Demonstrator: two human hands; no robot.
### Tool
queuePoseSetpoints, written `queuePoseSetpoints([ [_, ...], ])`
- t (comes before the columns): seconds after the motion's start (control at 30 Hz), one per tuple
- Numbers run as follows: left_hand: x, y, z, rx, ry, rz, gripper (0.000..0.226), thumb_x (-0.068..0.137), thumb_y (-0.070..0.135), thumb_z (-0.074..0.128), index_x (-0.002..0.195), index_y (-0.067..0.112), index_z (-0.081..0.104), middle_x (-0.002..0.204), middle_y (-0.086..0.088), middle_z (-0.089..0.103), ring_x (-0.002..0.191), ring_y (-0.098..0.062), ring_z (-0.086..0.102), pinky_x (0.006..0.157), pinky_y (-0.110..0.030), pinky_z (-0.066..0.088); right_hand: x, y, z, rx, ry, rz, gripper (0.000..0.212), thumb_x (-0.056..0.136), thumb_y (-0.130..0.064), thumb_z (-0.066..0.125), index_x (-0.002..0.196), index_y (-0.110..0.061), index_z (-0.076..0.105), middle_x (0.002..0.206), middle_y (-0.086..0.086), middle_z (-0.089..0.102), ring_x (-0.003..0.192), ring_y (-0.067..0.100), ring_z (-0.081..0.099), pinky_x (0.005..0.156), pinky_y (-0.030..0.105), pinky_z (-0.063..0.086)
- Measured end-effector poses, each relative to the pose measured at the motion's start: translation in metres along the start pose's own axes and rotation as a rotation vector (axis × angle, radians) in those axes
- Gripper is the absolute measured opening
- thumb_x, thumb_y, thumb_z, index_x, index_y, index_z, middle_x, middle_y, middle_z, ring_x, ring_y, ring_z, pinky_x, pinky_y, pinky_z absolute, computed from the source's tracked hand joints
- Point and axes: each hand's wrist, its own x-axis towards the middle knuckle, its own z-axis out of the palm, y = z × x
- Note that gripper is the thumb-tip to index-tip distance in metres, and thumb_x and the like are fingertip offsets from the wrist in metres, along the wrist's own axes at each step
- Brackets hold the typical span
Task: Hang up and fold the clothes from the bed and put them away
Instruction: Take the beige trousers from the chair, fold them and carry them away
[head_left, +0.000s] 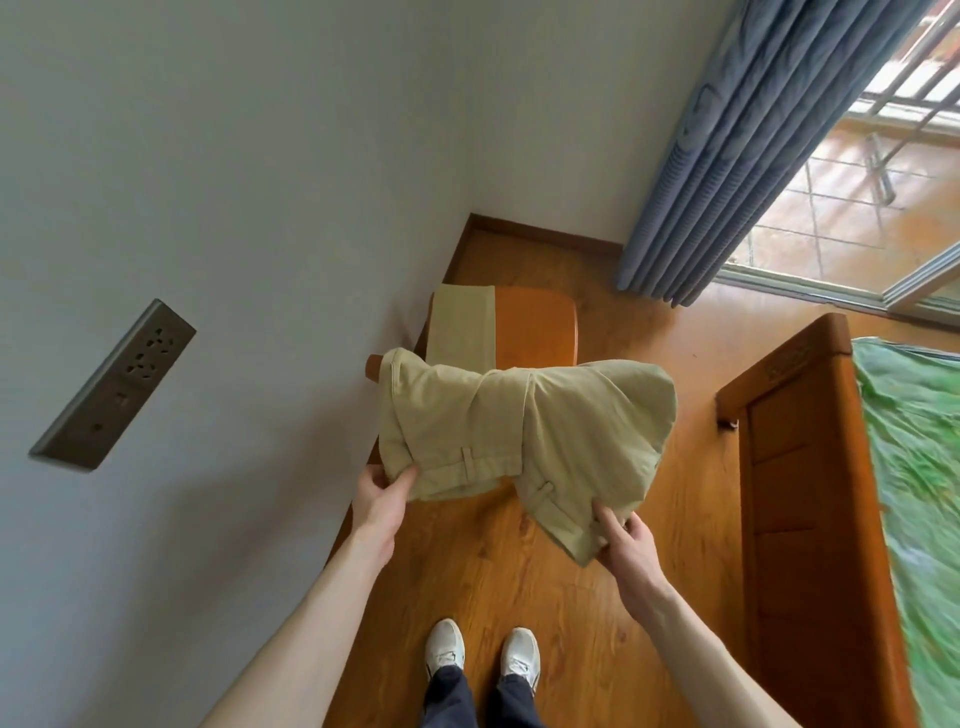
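You hold khaki trousers (524, 436) at waistband, both hands pinching: left hand (382, 491) at one corner, right hand (623, 535) at other; garment draped over wooden chair (537, 327) by wall, legs lying on seat; fold looks under way, putting away not yet done; bed (810, 467) at right with green sheet (919, 441); wood floor (493, 571), blue curtain (737, 156), wall socket (117, 384).

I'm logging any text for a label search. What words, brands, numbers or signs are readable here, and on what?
None can be read.
Carved panel on the wooden bed frame: raised marks, too blurred to tell if they are letters.
Wall socket strip: no legible marking.
Khaki trousers, held by left hand and right hand: no visible label.
White shoes: no readable brand.
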Motion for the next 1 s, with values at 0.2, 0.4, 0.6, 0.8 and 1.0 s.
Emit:
queuePoseSetpoints([
  [0.2, -0.031, 0.02, -0.041, -0.1, -0.021, 0.129, 0.03, 0.091, 0.026, 0.082, 0.112, 0.015, 0.063, 0.112, -0.011, 0.074, 0.101, -0.027, 0.074, 0.093, -0.051, 0.062, -0.044, -0.019, -0.012, -0.048, 0.16, -0.064, 0.036, 0.099, -0.044, 0.067, 0.113, -0.011, 0.067, 0.103, 0.009, 0.077, 0.093, 0.026, 0.074, 0.063, 0.033, 0.061],
  [0.4, -0.056, 0.076, -0.065, -0.021, -0.014, 0.341, 0.033, 0.101, 0.02, 0.071, 0.124, 0.018, 0.048, 0.115, -0.013, 0.068, 0.099, -0.027, 0.073, 0.088, -0.05, 0.064, -0.075, -0.068, -0.024, 0.011, 0.323, -0.16, 0.052, 0.091, -0.038, 0.08, 0.128, -0.018, 0.048, 0.109, 0.004, 0.062, 0.095, 0.023, 0.068, 0.062, 0.034, 0.057],
  [0.6, -0.074, 0.134, -0.074, 0.018, -0.196, 0.54, 0.027, 0.111, 0.015, 0.05, 0.111, 0.027, 0.074, 0.127, 0.0, 0.068, 0.117, -0.018, 0.065, 0.081, -0.027, 0.062, -0.112, -0.131, -0.035, -0.005, 0.123, -0.467, 0.013, 0.104, -0.023, 0.062, 0.111, -0.021, 0.074, 0.113, 0.008, 0.072, 0.099, 0.021, 0.072, 0.069, 0.026, 0.062],
  [0.8, -0.096, 0.187, -0.079, 0.129, -0.341, 0.737, 0.048, 0.096, -0.01, 0.054, 0.118, 0.027, 0.074, 0.119, 0.008, 0.073, 0.117, -0.014, 0.067, 0.089, -0.018, 0.059, -0.143, -0.203, -0.041, -0.073, -0.125, -0.66, 0.046, 0.103, 0.008, 0.039, 0.118, -0.015, 0.076, 0.121, 0.015, 0.072, 0.119, 0.034, 0.066, 0.104, 0.046, 0.056],
  [1.0, -0.112, 0.24, -0.066, 0.179, -0.285, 1.056, 0.031, 0.089, 0.008, 0.082, 0.113, 0.028, 0.074, 0.112, 0.012, 0.075, 0.107, -0.005, 0.069, 0.089, -0.016, 0.059, -0.175, -0.255, -0.037, -0.26, 0.118, -0.982, 0.026, 0.085, -0.03, 0.078, 0.11, -0.025, 0.072, 0.1, -0.002, 0.077, 0.099, 0.017, 0.075, 0.082, 0.025, 0.061],
])
